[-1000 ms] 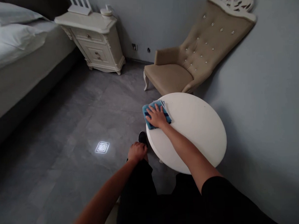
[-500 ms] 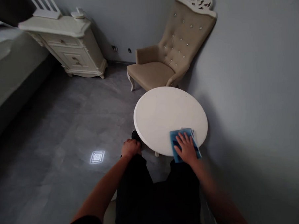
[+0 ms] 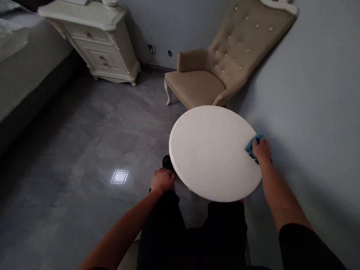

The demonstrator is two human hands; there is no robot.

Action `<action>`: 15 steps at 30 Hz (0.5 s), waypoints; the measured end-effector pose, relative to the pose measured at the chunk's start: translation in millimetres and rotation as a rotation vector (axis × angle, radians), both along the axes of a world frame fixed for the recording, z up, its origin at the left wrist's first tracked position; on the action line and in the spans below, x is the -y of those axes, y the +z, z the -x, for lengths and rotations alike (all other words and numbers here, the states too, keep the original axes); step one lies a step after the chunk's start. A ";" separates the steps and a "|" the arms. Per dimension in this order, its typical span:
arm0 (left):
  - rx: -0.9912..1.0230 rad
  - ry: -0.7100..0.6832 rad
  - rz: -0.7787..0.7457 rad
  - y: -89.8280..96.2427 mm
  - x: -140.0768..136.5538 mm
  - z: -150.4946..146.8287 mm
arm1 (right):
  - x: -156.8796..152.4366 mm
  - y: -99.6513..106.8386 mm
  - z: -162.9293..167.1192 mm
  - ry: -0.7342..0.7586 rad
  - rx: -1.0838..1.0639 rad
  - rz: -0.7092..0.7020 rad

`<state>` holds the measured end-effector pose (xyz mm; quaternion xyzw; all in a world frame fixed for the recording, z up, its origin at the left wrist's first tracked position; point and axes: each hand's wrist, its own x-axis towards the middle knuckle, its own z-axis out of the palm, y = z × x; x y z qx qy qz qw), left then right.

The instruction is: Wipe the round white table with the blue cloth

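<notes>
My right hand [image 3: 261, 149] grips a blue cloth [image 3: 251, 146] at the right rim of a round white table [image 3: 213, 153]. Part of the cloth is folded over the table's edge, and my fingers are bent around it. Resting on my left knee is my left hand [image 3: 162, 180], its fingers draped loosely over the knee with nothing held. A few tiny dark specks lie near the far side of the tabletop.
A tan tufted armchair [image 3: 195, 86] stands just behind the table. The grey wall [image 3: 324, 104] runs close along the right. Back left are a white nightstand [image 3: 107, 46] and a bed [image 3: 25, 74]. A square light pattern [image 3: 119, 176] shows on the floor.
My right hand has moved the cloth from the table's near side to its right rim, going from flat on it to gripping it. The view has shifted; my left hand stays on the knee.
</notes>
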<state>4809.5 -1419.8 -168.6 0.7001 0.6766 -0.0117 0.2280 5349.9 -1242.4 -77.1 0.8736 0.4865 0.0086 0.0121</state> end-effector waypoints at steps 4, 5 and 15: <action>0.052 0.028 0.009 -1.8 -3.8 4.3 | -93.7 -0.7 23.2 -0.112 -0.070 -0.039; 0.063 0.034 0.009 -1.9 -4.5 5.5 | -116.6 -1.8 33.9 -0.119 -0.083 -0.047; 0.131 0.141 0.088 6.2 -10.2 13.2 | -236.1 -11.1 264.1 0.467 -0.198 -0.043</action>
